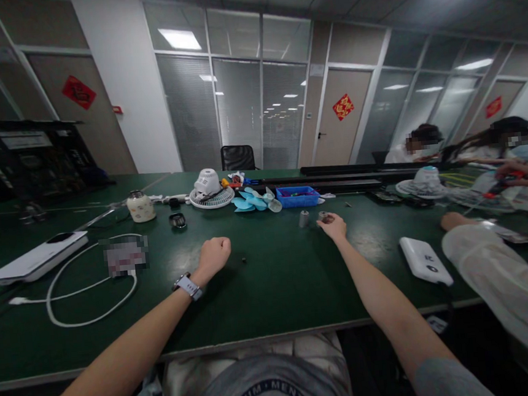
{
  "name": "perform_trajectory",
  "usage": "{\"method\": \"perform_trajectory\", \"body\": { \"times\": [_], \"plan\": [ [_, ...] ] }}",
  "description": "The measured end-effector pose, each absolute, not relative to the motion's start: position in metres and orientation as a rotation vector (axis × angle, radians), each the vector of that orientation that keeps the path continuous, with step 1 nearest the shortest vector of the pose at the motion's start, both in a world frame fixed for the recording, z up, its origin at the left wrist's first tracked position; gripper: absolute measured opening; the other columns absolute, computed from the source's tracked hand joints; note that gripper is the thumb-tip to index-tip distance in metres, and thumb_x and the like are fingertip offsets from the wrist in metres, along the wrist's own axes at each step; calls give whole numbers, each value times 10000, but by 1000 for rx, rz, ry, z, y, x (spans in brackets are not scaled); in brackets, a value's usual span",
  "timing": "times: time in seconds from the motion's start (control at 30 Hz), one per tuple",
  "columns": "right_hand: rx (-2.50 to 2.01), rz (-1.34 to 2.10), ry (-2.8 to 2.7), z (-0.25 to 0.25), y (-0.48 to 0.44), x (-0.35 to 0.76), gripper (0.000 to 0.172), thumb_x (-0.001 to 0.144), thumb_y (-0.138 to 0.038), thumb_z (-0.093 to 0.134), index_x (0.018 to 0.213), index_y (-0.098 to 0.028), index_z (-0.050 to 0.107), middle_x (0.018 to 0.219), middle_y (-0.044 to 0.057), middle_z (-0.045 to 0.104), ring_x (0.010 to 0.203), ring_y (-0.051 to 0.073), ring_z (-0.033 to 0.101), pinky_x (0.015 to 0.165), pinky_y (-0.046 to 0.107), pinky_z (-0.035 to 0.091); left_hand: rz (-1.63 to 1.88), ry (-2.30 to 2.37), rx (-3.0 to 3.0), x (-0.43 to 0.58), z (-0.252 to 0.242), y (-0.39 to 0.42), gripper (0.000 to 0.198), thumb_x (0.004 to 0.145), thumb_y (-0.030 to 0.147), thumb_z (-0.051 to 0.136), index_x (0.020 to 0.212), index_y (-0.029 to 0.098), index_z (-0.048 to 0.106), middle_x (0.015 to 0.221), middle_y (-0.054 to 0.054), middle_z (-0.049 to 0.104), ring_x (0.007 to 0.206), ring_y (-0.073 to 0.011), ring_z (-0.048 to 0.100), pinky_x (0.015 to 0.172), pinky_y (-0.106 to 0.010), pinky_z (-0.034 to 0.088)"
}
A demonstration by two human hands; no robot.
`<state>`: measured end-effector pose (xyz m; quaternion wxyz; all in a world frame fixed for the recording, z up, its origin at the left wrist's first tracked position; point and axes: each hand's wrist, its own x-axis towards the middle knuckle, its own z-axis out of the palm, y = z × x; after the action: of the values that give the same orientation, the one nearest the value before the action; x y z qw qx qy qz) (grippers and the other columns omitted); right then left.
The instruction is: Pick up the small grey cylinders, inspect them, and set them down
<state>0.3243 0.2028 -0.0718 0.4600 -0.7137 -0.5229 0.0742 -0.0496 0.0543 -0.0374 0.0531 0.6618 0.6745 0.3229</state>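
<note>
My right hand [335,226] reaches forward over the green table, its fingers closed around a small silver metal cylinder [323,215]. Just left of it a similar metal cylinder [303,219] stands upright on the table. My left hand [215,252] is curled into a fist above the tabletop, and whatever may be inside it is hidden. A tiny dark part [244,260] lies to the right of that fist. Beyond both hands are light-blue fan blades [251,200], a blue tray [297,197] with small items, and a white fan housing [207,187].
A cream jar [140,207] and a dark ring-shaped part [178,221] stand at left, near a white cable [54,302] and a white flat box [38,258]. A white power bank [425,261] lies at right, beside a co-worker's sleeve [496,270]. Dark bars [336,179] lie farther back.
</note>
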Motion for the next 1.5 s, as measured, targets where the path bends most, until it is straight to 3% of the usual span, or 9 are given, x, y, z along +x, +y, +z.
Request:
{"method": "perform_trajectory", "body": {
  "times": [0.1,0.17,0.3,0.43,0.6,0.8,0.97,1.17,1.5],
  "plan": [
    [-1658,-153,-1305,-55,188,305,673,677,-319,700,1299,-151,503,1257,179,584,1149,303,540,980,444,363,1012,2055,2014,-52,-40,56,319,778,227,335,487,193,461,485,-8,434,493,-140,409,524,-286,211],
    [-1469,-311,-1428,-43,171,279,573,754,-301,631,1297,-159,517,1301,167,551,1210,294,484,1033,457,294,1031,2058,2009,-53,-42,58,325,785,232,334,491,195,467,480,-7,436,493,-142,417,525,-286,214],
    [-1061,-157,-1915,-34,123,209,304,874,-364,546,1128,-250,667,1190,83,633,1180,245,504,1029,443,300,1035,2064,2008,-54,-44,58,330,790,236,332,492,194,469,481,-5,437,499,-142,422,529,-283,218],
    [-853,-18,-2360,-47,86,156,302,877,-474,559,1089,-311,699,1308,57,574,1291,246,413,1065,452,257,1024,2081,2018,-52,-42,56,321,784,236,332,496,191,466,502,-10,447,518,-143,430,531,-279,221],
    [-887,2,-2491,-63,78,137,263,850,-479,602,1025,-328,728,1364,52,526,1328,268,359,1055,465,270,1022,2041,2035,-49,-40,54,302,783,234,335,500,195,434,501,1,428,514,-135,411,533,-275,219],
    [-881,-131,-2282,-45,97,160,148,846,-397,636,909,-327,750,1206,21,633,1273,252,414,1041,461,275,1040,1989,2044,-50,-42,54,300,796,238,342,507,197,413,514,10,435,525,-130,412,537,-267,224],
    [-1192,-400,-1811,-18,144,248,213,897,-357,556,901,-277,754,1065,61,682,1160,285,455,984,485,259,1066,1944,2054,-51,-43,52,294,793,238,343,508,200,402,506,14,432,518,-130,421,532,-264,235],
    [-1601,-500,-1587,-35,184,325,286,910,-321,501,874,-212,762,1016,110,677,1077,280,417,919,450,236,1053,1923,2048,-50,-44,53,268,773,224,348,520,199,430,524,16,452,522,-128,418,535,-263,235],
    [-1629,-468,-1553,-51,198,332,324,915,-335,464,897,-196,756,1034,131,668,1076,285,406,905,435,237,1023,1920,2044,-48,-43,51,263,768,222,346,525,201,446,529,8,465,539,-137,434,542,-263,234]
  ]
}}
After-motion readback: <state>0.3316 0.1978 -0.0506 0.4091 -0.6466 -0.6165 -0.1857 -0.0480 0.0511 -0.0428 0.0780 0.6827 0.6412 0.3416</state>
